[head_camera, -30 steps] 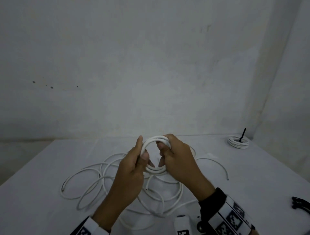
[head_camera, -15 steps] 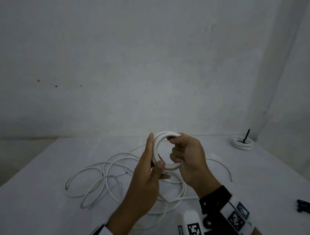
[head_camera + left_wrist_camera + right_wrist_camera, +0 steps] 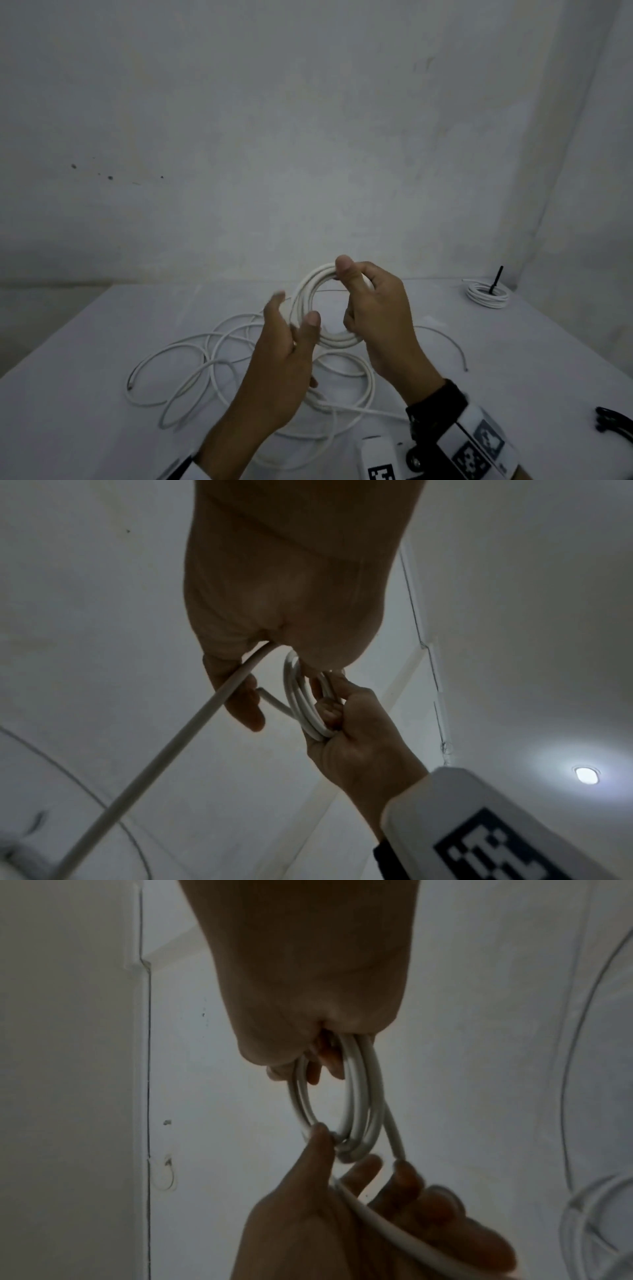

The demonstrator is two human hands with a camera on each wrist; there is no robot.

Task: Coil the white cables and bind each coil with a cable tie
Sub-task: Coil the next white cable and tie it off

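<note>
I hold a small coil of white cable (image 3: 337, 341) upright above the table. My right hand (image 3: 356, 298) grips it, thumb on the top arc and fingers curled through the ring, as the left wrist view shows (image 3: 352, 723). My left hand (image 3: 294, 318) is at the coil's left side, thumb in front and fingers behind. The loose strand (image 3: 192, 723) runs across its palm (image 3: 342, 1218) and up into the coil (image 3: 356, 1096). The rest of the white cable (image 3: 212, 359) lies in loose loops on the table below.
A bound white coil (image 3: 486, 294) with a black cable tie (image 3: 496, 279) standing up from it lies at the table's far right corner. Several black ties (image 3: 613, 421) lie at the right edge. The white table (image 3: 102, 428) meets a plain wall behind.
The coil has risen slightly and turned more upright. My right thumb has moved onto its top. My left hand has slid lower on the left side and its fingers have spread.
</note>
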